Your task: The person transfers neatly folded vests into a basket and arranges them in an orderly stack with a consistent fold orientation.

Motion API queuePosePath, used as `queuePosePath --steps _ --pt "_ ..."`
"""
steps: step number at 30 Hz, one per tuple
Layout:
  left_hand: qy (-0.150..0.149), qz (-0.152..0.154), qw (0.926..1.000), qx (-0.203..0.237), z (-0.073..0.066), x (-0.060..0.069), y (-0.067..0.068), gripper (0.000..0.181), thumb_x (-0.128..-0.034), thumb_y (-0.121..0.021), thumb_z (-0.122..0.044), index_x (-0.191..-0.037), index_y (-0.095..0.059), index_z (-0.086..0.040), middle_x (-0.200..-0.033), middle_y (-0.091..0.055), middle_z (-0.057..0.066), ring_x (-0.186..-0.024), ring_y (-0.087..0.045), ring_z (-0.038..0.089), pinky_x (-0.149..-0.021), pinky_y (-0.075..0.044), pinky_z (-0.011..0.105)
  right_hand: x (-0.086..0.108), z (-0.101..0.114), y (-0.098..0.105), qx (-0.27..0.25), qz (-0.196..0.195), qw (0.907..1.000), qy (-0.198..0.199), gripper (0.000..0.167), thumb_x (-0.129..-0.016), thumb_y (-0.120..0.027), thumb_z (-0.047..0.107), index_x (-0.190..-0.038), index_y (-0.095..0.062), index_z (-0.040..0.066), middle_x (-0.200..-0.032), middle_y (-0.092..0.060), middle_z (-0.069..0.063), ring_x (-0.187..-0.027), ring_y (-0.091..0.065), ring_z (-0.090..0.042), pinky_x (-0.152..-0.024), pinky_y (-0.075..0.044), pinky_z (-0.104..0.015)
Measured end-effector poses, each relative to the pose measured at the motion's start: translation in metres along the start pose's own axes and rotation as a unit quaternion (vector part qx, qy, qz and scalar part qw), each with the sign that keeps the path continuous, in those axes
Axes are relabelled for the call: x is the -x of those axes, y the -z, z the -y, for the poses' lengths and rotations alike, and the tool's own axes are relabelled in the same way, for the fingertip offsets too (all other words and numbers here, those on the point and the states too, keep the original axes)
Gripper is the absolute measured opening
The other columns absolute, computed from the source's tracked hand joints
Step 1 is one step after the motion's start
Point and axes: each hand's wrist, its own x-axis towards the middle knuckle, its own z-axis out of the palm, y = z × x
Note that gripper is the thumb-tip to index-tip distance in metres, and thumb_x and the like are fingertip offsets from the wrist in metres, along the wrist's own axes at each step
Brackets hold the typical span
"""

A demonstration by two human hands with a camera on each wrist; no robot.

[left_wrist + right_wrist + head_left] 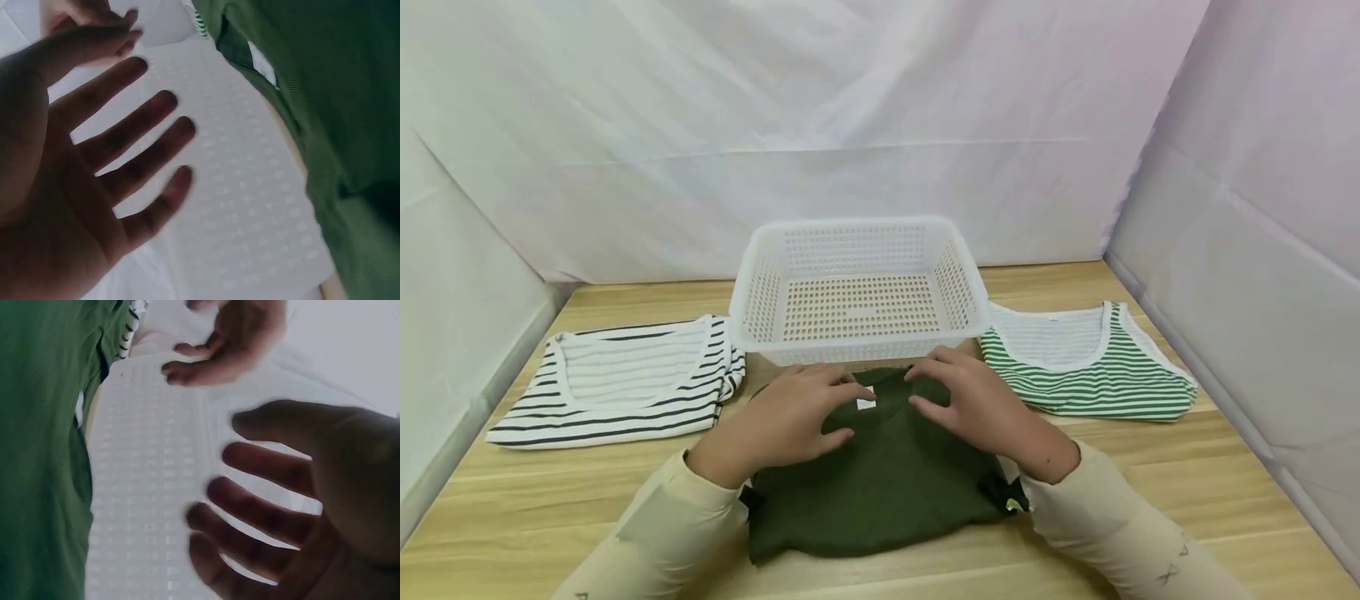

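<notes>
Both hands show released fingers, loosely curved and spread: the left hand [786, 421] and the right hand [976, 404] are held above the dark green garment [880, 492], which lies flat below the fingers and reaches back toward the wrists; in both wrist views the fingertips are apart from the cloth. Between the two sets of fingertips is a gap with green cloth below. Just beyond the fingertips, the front wall of the white basket [859, 348] bounds forward room; its top is uncovered and its mesh floor visible. Left of the left fingers lies the black-striped shirt [625, 421]; right of the right fingers, the green-striped top [1105, 385], both near the basket's sides. Wooden table [1210, 508] shows outside both forearms; its far edge, beyond the basket, meets a white sheet [850, 92]. Labels: a white tag [867, 402] at the garment's neck, beside the left fingertips, print too small to read; a yellow-green mark [1013, 505] by the right cuff, illegible. Hidden: parts of the garment's sides under the hands and sleeves. The table's near edge is cut off; the wrist views are blurred at the fingertips.
</notes>
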Motion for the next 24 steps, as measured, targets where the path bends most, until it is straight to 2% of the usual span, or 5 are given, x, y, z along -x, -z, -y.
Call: queuePosePath --steps 3,6,14,19,24 --pt "0.020 0.049 0.9985 0.017 0.003 0.001 -0.005 0.048 -0.0856 -0.079 -0.030 -0.131 -0.065 -0.022 -0.121 -0.065 0.001 -0.110 -0.063 0.020 -0.093 -0.052 0.045 0.002 -0.007 -0.001 -0.002 0.066 0.9976 -0.020 0.028 -0.089 -0.077 0.025 -0.113 -0.072 0.013 -0.110 -0.068 -0.003 -0.096 -0.067 -0.019 -0.081 -0.056 -0.035" --pt "0.044 0.075 0.9960 0.020 0.007 0.000 -0.010 0.052 -0.0863 -0.079 -0.030 -0.134 -0.063 -0.021 -0.125 -0.064 0.003 -0.114 -0.062 0.022 -0.096 -0.050 0.048 0.003 -0.016 -0.003 0.016 0.111 0.9932 -0.033 0.036 -0.089 -0.077 0.028 -0.120 -0.070 0.012 -0.119 -0.066 -0.007 -0.108 -0.066 -0.022 -0.089 -0.056 -0.040" --pt "0.108 0.086 0.9904 -0.006 0.017 0.007 -0.019 0.056 -0.0872 -0.078 -0.031 -0.137 -0.059 -0.015 -0.131 -0.062 0.010 -0.116 -0.063 0.030 -0.096 -0.053 0.047 0.003 -0.037 -0.005 0.080 0.180 0.9790 -0.051 0.062 -0.087 -0.079 0.034 -0.141 -0.056 0.011 -0.139 -0.056 -0.015 -0.124 -0.058 -0.031 -0.097 -0.052 -0.047" --pt "0.156 0.108 0.9816 -0.026 0.024 0.010 -0.014 0.063 -0.0850 -0.080 -0.031 -0.140 -0.057 -0.011 -0.138 -0.059 0.015 -0.115 -0.064 0.035 -0.091 -0.054 0.049 0.005 -0.045 -0.006 0.087 0.200 0.9743 -0.056 0.075 -0.087 -0.079 0.033 -0.150 -0.045 0.011 -0.146 -0.050 -0.016 -0.127 -0.055 -0.035 -0.097 -0.051 -0.051" --pt "0.170 0.129 0.9762 -0.039 0.029 0.009 -0.014 0.066 -0.0834 -0.082 -0.033 -0.139 -0.057 -0.008 -0.138 -0.059 0.016 -0.112 -0.065 0.035 -0.085 -0.056 0.048 0.006 -0.049 -0.010 0.075 0.202 0.9749 -0.056 0.077 -0.087 -0.079 0.032 -0.152 -0.042 0.010 -0.146 -0.050 -0.018 -0.128 -0.054 -0.036 -0.100 -0.049 -0.051"
